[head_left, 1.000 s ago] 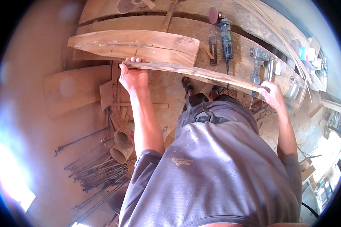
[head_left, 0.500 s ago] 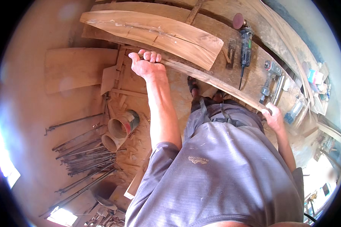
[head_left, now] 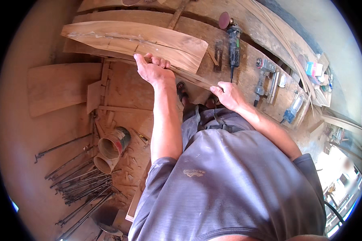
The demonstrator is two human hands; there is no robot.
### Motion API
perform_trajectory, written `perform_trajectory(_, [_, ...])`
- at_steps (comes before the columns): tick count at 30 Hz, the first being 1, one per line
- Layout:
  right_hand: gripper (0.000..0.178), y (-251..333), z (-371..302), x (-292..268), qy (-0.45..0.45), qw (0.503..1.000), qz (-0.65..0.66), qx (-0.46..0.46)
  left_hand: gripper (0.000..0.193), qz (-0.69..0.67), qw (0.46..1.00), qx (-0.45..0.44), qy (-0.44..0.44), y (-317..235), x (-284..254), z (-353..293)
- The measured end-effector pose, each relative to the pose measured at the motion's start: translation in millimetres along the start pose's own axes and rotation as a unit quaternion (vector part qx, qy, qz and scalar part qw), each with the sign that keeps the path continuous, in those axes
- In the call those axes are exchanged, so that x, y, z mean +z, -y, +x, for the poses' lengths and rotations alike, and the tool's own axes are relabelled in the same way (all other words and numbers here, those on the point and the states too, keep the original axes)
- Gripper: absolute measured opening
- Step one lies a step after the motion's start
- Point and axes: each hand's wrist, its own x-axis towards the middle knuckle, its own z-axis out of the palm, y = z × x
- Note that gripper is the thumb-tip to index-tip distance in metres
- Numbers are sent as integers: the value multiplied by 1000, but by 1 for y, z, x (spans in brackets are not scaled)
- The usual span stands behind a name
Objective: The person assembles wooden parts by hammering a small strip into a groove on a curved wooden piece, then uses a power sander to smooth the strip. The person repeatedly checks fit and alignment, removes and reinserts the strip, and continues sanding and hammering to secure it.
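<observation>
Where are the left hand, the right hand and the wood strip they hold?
left hand (head_left: 151,71): head view, back of the hand.
right hand (head_left: 228,95): head view, back of the hand.
wood strip (head_left: 191,77): head view, bare stretch between the hands.

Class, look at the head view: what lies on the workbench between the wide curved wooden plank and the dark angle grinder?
A small dark flat hand tool lies between the wide curved wooden plank and the dark angle grinder, in the head view.
</observation>
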Motion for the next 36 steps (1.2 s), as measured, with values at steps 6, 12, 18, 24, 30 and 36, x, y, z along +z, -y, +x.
perform_trajectory(6, [50,19,9,-8,54,997,-43,26,50,-4,999,44,-29,1,-8,4])
perform_trajectory(12, [57,-2,40,10,45,994,-13,103,52,93,958,227,147,5,42,-61])
perform_trajectory(18, [44,-25,14,-42,-16,983,146,113,52,-25,974,201,97,-44,60,-26])
perform_trajectory(24, [33,-25,61,-139,-65,986,43,149,30,-62,990,129,5,-36,26,15])
perform_trajectory(30, [53,-2,112,-175,-219,970,-77,-69,26,-122,991,18,44,-3,7,34])
perform_trajectory(36, [27,32,68,-49,158,962,219,-46,30,-198,973,-60,107,37,-27,49])
